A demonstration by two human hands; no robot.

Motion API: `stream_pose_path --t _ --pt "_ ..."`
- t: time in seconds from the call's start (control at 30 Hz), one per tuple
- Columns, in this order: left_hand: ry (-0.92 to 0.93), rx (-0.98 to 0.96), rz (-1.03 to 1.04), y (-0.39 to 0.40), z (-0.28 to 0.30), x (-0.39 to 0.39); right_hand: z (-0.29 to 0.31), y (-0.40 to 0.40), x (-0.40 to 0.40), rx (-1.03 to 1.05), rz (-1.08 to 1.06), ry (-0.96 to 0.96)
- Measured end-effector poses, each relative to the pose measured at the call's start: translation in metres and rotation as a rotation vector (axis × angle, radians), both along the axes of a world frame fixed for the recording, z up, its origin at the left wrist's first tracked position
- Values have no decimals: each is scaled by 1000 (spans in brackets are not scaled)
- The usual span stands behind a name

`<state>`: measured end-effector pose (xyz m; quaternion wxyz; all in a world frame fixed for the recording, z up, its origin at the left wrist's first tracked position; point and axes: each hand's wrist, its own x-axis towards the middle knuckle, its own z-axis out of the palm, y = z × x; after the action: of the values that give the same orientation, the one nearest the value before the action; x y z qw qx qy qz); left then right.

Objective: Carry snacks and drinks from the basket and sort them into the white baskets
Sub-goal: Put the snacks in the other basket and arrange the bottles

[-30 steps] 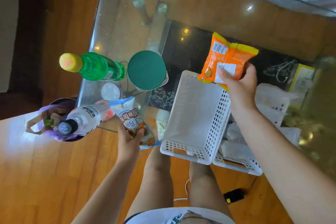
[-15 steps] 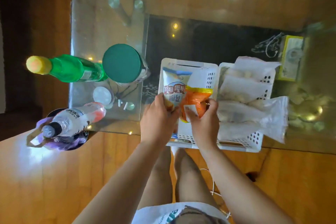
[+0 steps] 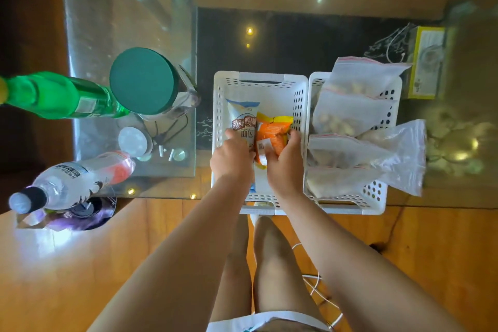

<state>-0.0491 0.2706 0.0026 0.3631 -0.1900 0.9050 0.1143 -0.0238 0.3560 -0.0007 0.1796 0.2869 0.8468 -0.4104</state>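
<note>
Two white perforated baskets sit side by side on the glass table. Inside the left basket (image 3: 260,80), my left hand (image 3: 234,159) grips a blue-and-white bread packet (image 3: 242,118) and my right hand (image 3: 283,164) grips an orange snack bag (image 3: 272,131). Both packets lie low in that basket, side by side. The right basket (image 3: 374,203) holds several clear zip bags (image 3: 355,116) of pale snacks, one spilling over its right wall. A clear drink bottle (image 3: 80,179) with a black cap leans out of a purple bag (image 3: 80,219) on the floor at the left.
A green bottle (image 3: 62,96) lies at the table's left edge beside a jar with a green lid (image 3: 144,81). A small white lid (image 3: 133,141) rests near them. A yellow box (image 3: 425,62) sits at the far right. White cable (image 3: 316,287) trails on the wooden floor by my legs.
A second ago the packets were held in the air and the left basket was tilted. Now the basket sits flat and both hands have lowered the packets into it.
</note>
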Motion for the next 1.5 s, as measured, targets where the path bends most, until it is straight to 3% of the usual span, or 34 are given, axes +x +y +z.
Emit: stream_pose_path --t 0.23,0.47,0.63,1.0,1.3,1.5 --pt "-28 9 56 3 -2 -1 8 0 3 12 59 -51" --pt "132 240 5 -11 23 26 33 1 27 47 242 -20" --pt "74 319 -102 -23 19 45 22 -1 27 16 343 -173" --pt "-24 433 44 -29 30 36 20 5 4 -53 333 -226" --pt "258 398 167 -83 111 50 77 -10 -16 -90 439 -209" --pt "628 318 290 -137 160 69 113 -41 -36 -129 528 -134"
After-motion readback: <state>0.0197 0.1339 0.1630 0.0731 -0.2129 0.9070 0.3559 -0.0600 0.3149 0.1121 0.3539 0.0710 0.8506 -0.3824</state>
